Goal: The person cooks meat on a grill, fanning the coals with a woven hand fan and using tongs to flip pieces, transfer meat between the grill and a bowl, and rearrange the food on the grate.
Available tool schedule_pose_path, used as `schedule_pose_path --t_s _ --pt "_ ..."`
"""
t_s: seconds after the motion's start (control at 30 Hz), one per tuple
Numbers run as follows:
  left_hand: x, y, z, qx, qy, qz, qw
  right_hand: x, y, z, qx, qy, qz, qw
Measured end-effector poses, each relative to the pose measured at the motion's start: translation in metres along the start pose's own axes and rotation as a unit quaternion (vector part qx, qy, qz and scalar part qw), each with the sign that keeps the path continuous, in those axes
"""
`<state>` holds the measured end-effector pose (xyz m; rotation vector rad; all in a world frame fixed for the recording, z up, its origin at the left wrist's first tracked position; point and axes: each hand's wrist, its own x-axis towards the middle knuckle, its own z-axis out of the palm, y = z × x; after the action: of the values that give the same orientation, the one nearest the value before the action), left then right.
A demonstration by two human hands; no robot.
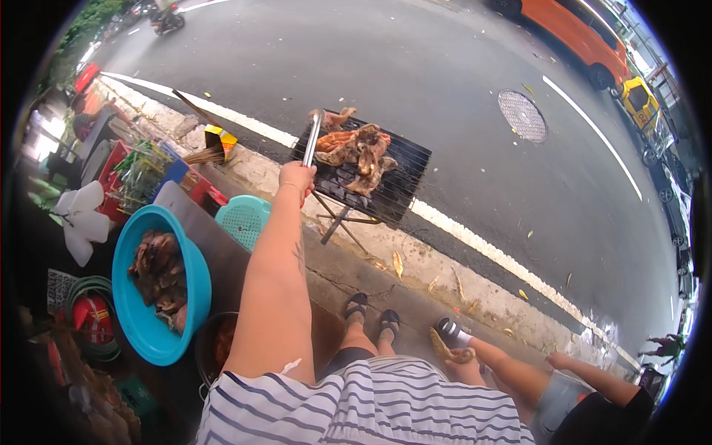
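My left hand (297, 179) is closed on metal tongs (313, 139) with a red grip. Their far end is at a piece of meat (336, 119) at the back left of the charcoal grill (403, 183). Several more browned, partly reddish meat pieces (364, 150) lie heaped on the grate; dark coals show beneath. Low in the picture, by my striped shirt, my right hand (464, 366) grips a tan, curved object (442, 346), apparently a woven hand fan seen nearly edge-on. A turquoise basin (192, 289) of darker meat (158, 278) stands left of my left arm.
A pot (206, 345) with reddish contents sits beside the basin. Beyond are a teal perforated basket (231, 219) and bundled skewers (142, 172). The grill straddles the kerb beside a road (445, 83). Another person (598, 411) is at my right; a motorcycle (167, 21) and vehicles are farther off.
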<state>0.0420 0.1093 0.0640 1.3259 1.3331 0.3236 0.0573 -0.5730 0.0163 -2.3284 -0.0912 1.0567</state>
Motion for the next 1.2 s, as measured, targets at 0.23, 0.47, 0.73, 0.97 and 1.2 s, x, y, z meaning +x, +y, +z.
schedule_pose_path --t_s 0.23,0.47,0.73,0.97,1.2 --pt "0.076 0.023 0.020 -0.011 -0.104 -0.135 0.985 -0.013 -0.025 0.010 0.009 -0.017 0.063 0.998" --pt "0.099 0.077 0.017 0.206 -0.081 -0.121 0.968 -0.017 -0.025 0.012 0.005 -0.023 0.120 0.993" --pt "0.100 0.143 0.005 0.438 -0.126 -0.127 0.881 -0.018 -0.003 0.008 0.038 -0.008 0.163 0.986" --pt "0.106 0.121 0.041 0.508 -0.098 -0.060 0.853 -0.016 -0.028 0.004 0.025 -0.035 0.159 0.986" --pt "0.096 0.110 0.047 0.493 -0.089 -0.018 0.865 -0.010 -0.049 0.001 0.041 -0.010 0.135 0.990"
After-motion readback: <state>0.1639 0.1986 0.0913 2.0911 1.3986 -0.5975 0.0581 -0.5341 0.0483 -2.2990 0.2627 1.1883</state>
